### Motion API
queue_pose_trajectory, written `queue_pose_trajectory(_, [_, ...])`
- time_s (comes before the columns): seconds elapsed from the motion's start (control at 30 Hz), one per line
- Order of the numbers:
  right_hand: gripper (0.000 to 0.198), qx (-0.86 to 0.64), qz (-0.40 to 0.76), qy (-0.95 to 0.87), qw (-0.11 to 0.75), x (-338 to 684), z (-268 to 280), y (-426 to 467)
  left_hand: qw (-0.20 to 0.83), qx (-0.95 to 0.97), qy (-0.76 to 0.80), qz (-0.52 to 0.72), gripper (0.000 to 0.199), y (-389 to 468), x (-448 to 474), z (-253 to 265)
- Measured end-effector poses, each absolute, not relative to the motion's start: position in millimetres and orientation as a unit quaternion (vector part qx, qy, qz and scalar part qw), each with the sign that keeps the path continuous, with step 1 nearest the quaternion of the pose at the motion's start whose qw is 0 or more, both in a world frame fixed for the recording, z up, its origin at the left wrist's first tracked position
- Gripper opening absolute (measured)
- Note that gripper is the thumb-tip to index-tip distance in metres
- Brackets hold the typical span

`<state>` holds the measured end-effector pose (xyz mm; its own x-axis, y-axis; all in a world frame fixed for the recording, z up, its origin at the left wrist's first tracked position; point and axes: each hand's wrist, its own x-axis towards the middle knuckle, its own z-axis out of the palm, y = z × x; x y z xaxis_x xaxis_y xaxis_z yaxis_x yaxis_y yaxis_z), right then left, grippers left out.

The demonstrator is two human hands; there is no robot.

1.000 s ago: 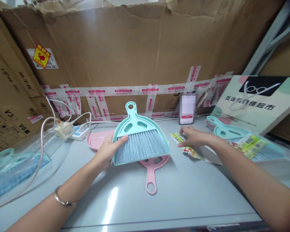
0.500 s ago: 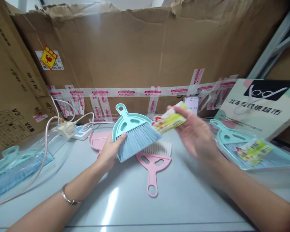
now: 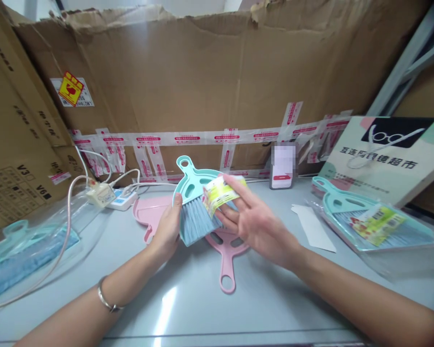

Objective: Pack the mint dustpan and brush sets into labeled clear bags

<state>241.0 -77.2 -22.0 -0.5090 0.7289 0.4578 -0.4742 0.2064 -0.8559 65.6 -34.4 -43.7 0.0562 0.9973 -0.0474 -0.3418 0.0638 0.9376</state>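
Note:
My left hand [image 3: 168,222] grips the left edge of a turquoise hand brush [image 3: 198,217], raised over the table with its handle ring away from me. It appears nested in a matching dustpan. A yellow-green printed label [image 3: 222,193] lies across the blue bristles, held in the fingers of my right hand [image 3: 255,219]. Beneath them rests a pink brush [image 3: 226,258], handle toward me, its bristles mostly hidden. Behind my left hand lies a pink dustpan [image 3: 152,209], partly covered.
Packaged turquoise brush sets lie at the right [image 3: 372,224] and left [image 3: 29,246]. A phone [image 3: 282,166] leans against the large cardboard box [image 3: 202,82]. A white paper strip [image 3: 313,229] lies on the table. A power strip [image 3: 123,198] trails cables at left; a printed bag [image 3: 386,159] leans right.
My right hand has moved left and nearer, bringing the label from beside the turquoise brush onto its bristles. The white paper strip and the whole phone now show. My left hand keeps its grip.

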Motion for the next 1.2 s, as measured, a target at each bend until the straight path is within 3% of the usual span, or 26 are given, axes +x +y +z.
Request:
queue_pose_trajectory(0.2, [0.081, -0.172, 0.631, -0.621, 0.433, 237, -29, -80, 0.599, 0.434, 0.389, 0.549, 0.043, -34, 65, -49])
queue_pose_trajectory(0.33, [0.089, -0.301, 0.547, -0.669, 0.402, 232, -48, -73, 0.606, 0.414, 0.405, 0.545, 0.057, -36, 65, -45])
queue_pose_trajectory(0.5, [0.086, -0.352, 0.495, -0.699, 0.378, 233, -49, -71, 0.604, 0.43, 0.393, 0.544, 0.068, -37, 64, -43])
queue_pose_trajectory(0.8, [0.077, -0.355, 0.478, -0.707, 0.381, 235, -50, -68, 0.537, 0.502, 0.428, 0.526, 0.049, -34, 59, -47])
queue_pose_trajectory(0.87, [0.072, -0.337, 0.472, -0.697, 0.421, 237, -48, -70, 0.526, 0.507, 0.437, 0.525, 0.047, -33, 57, -48])
queue_pose_trajectory(1.0, [0.057, -0.331, 0.277, -0.572, 0.697, 246, -44, -68, 0.538, 0.475, 0.438, 0.541, 0.045, -33, 54, -42])
queue_pose_trajectory(1.07, [0.049, -0.361, 0.22, -0.487, 0.764, 248, -46, -62, 0.55, 0.454, 0.429, 0.554, 0.044, -34, 54, -38])
queue_pose_trajectory(1.13, [0.045, -0.396, 0.322, -0.441, 0.739, 245, -48, -57, 0.557, 0.438, 0.424, 0.565, 0.045, -36, 55, -35])
queue_pose_trajectory(1.2, [0.046, -0.391, 0.499, -0.421, 0.649, 238, -50, -56, 0.558, 0.43, 0.424, 0.57, 0.046, -38, 58, -35])
